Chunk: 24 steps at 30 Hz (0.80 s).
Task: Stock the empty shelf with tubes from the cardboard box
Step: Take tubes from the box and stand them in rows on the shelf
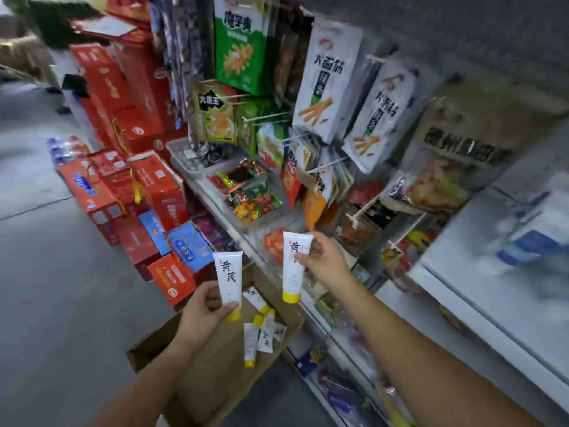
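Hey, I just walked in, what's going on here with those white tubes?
A person is stocking a shop. The left hand grips a white, yellow-capped tube and the right hand pinches a second tube, both caps down, in front of hanging snack bags. Spare tubes lie in the open cardboard box on the floor below. Neither held tube is on a shelf yet.

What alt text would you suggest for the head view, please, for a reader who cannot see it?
The left hand holds a white, yellow-capped tube and the right hand a second tube, caps down, with an open box of more tubes below. Snack packets hang beyond; red cartons are stacked at left.
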### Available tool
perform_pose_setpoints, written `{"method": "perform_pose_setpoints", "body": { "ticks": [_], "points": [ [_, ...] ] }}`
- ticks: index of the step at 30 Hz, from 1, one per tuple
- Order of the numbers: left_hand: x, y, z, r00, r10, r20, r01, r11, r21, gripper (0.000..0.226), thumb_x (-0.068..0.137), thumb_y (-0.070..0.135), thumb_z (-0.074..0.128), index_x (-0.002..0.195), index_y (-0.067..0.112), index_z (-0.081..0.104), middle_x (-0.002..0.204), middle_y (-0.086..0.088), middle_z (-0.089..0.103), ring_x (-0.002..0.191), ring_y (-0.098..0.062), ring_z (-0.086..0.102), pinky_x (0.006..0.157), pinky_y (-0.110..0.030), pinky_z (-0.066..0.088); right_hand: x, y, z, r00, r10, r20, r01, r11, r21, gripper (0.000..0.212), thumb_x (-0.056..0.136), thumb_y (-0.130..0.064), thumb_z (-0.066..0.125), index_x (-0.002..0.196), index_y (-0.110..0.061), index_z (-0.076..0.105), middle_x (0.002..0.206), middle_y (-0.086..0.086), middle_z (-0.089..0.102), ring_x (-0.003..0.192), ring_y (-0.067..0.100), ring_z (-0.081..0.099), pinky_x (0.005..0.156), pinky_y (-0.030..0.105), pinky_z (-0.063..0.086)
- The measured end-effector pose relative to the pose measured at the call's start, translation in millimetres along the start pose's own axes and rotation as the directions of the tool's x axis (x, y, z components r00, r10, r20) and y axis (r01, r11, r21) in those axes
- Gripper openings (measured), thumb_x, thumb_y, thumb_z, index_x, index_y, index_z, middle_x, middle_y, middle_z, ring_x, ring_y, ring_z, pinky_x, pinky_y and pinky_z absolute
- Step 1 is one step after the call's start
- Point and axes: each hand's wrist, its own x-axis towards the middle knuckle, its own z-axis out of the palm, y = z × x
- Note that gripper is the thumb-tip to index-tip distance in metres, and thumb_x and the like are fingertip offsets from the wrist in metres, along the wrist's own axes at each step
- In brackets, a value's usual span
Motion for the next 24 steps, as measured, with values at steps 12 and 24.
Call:
{"method": "perform_pose_setpoints", "body": {
  "ticks": [12, 24],
  "points": [
    [-31, 126, 61, 0.953, 0.262, 0.153, -0.264, 0.964, -0.003, 0.042, 0.079, 0.036, 0.082, 0.113, 0.042, 0.059, 0.109, 0.015, 0.069, 0.098, -0.013, 0.068, 0.081, -0.043, 0.058, -101, -54, -115, 0.963, -0.108, -0.246, 0.11, 0.994, -0.006, 0.028, 0.085, -0.007, 0.073, 0.109, -0.014, 0.06, 0.102, -0.004, 0.07, 0.098, 0.015, 0.066, 0.085, 0.036, 0.057],
    [-137, 232, 148, 0.844, 0.453, 0.286, -0.462, 0.886, -0.04, 0.042, 0.08, 0.022, 0.082, 0.112, 0.03, 0.057, 0.106, 0.013, 0.068, 0.096, -0.004, 0.065, 0.077, -0.022, 0.05, -242, -66, -227, 0.89, -0.176, -0.42, 0.196, 0.981, 0.004, 0.032, 0.084, -0.007, 0.073, 0.105, -0.025, 0.057, 0.103, -0.003, 0.067, 0.102, 0.02, 0.064, 0.081, 0.044, 0.059]
  ]
}}
